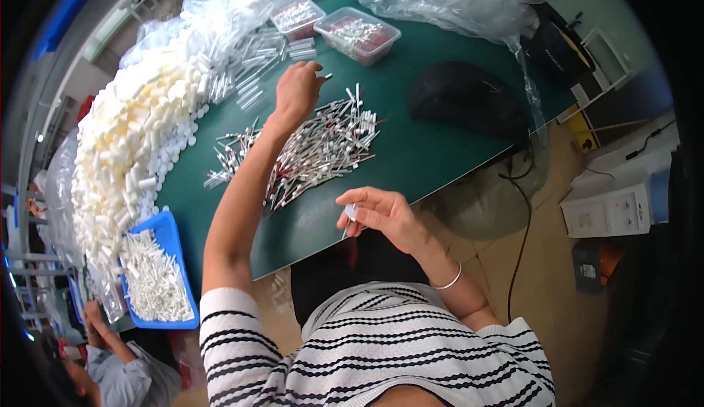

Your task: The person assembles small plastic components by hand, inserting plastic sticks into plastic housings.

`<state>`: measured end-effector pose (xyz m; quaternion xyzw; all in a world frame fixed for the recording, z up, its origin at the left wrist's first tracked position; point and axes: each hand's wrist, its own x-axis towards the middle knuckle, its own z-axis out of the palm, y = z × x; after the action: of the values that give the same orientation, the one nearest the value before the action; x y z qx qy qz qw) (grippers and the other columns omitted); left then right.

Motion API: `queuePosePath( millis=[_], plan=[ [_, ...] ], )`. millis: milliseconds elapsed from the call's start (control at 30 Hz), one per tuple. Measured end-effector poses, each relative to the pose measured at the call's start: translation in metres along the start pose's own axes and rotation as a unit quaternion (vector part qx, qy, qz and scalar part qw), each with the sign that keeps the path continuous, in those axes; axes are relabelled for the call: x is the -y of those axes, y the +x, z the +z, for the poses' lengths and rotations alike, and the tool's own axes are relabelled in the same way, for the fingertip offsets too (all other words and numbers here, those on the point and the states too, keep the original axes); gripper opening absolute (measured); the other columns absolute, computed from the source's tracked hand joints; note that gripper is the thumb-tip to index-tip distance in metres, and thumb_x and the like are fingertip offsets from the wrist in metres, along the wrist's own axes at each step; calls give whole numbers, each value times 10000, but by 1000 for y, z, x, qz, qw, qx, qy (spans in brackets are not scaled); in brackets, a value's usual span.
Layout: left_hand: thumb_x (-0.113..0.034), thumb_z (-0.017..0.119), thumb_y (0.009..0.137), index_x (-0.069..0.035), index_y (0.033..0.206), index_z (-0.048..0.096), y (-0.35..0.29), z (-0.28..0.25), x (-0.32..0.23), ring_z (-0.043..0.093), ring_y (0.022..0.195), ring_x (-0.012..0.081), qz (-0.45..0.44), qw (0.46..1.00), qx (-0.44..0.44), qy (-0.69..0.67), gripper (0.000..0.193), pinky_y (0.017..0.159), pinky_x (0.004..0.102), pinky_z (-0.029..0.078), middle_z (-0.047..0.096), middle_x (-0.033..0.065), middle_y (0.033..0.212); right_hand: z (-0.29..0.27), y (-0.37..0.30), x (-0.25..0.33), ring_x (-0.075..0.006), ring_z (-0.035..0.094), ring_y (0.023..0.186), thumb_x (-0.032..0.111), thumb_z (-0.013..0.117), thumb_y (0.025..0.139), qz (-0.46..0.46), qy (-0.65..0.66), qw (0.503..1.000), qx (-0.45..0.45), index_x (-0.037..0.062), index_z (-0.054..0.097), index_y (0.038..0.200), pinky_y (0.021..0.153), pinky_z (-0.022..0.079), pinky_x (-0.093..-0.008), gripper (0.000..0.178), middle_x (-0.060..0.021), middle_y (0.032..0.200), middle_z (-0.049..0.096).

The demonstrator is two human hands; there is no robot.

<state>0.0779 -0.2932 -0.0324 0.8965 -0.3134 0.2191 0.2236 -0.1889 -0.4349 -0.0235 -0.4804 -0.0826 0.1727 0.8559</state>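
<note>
My left hand (297, 92) is closed over the far part of the table. A small white-ended piece (326, 76) sticks out from its fingers; the rest of it is hidden. Beneath that forearm spreads a heap of thin white and silvery sticks (323, 150), some with reddish parts. Near the table's front edge, my right hand (385, 216) pinches a small white cap (350, 211) between thumb and fingers. A thin pale stem shows just below the cap, and I cannot tell if the two are joined.
White cylinders and caps (121, 165) pile up at the left, above a blue tray (192, 312) of small white pieces. Clear tubes (251, 93) and two plastic boxes (381, 51) lie farther back. A black bag-like object (462, 99) rests at right. Another person (132, 370) sits lower left.
</note>
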Motion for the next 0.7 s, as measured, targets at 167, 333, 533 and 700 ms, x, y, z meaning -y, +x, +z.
queuePosePath(
  millis=[167,333,533,700],
  plan=[
    [-201,686,791,-73,873,687,11,17,9,572,927,329,-55,983,110,134,152,812,419,477,650,129,916,-9,-7,8,-144,653,831,127,550,958,-35,-51,997,-47,7,576,1152,754,534,-271,229,-127,977,673],
    [-76,658,875,7,924,664,-83,-79,-60,594,741,70,-179,893,60,-409,96,685,229,476,680,31,816,-14,6,23,-230,668,933,223,531,981,-216,-75,968,-105,20,502,1199,834,542,-332,299,-169,1071,647],
    [-28,648,884,6,1102,675,-180,-116,-109,513,843,68,-269,766,23,-583,222,759,197,401,598,10,938,23,26,4,-194,667,910,191,536,981,-231,-8,970,-71,0,523,1159,815,547,-301,262,-168,1033,659],
    [-20,656,875,10,1064,686,-206,-120,-109,513,849,85,-281,764,0,-580,194,750,213,396,599,26,930,33,25,-12,-194,669,900,192,544,977,-211,-14,976,-53,-3,519,1164,808,548,-293,272,-166,1033,656]
  ],
)
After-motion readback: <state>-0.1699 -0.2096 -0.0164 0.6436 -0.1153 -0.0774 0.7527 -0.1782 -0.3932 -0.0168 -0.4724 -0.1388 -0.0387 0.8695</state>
